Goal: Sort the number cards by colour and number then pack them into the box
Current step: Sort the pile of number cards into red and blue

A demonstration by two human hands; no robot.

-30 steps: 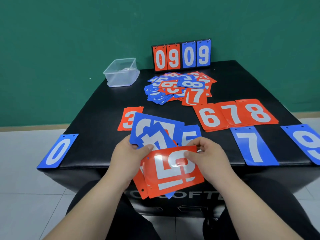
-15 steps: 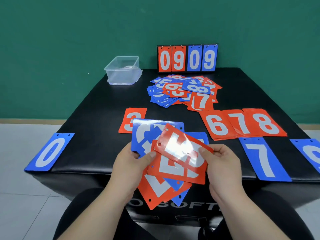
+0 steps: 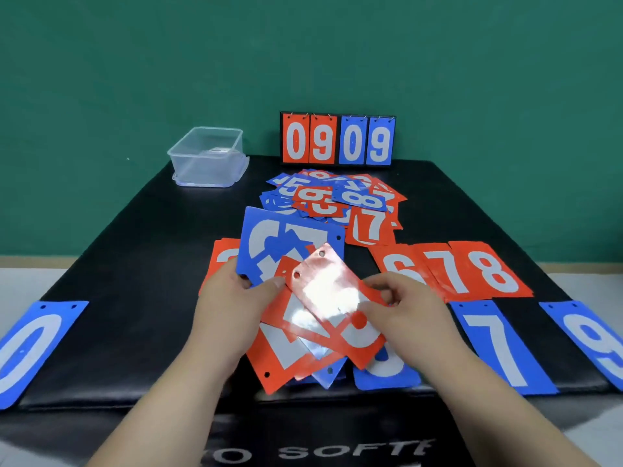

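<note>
- The left hand (image 3: pixel 232 298) gripped a mixed fan (image 3: pixel 269 237) of red and blue cards, thumb on top.
- The right hand (image 3: pixel 408 305) pinched the top red card (image 3: pixel 332 288), its number lost in glare.
- That card probably needed tilting to be read before joining its own stack, perhaps the red row (image 3: pixel 478 271) on the table (image 3: pixel 141 257).
- The heap (image 3: pixel 337 200) lay unsorted, and the box (image 3: pixel 209 156) stood well apart at the far left.

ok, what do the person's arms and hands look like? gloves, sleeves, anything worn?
Nothing worn that shows: left hand and right hand are bare, no gloves, rings or watch. Both forearms are bare down to the frame edge; no sleeve in view.
</note>
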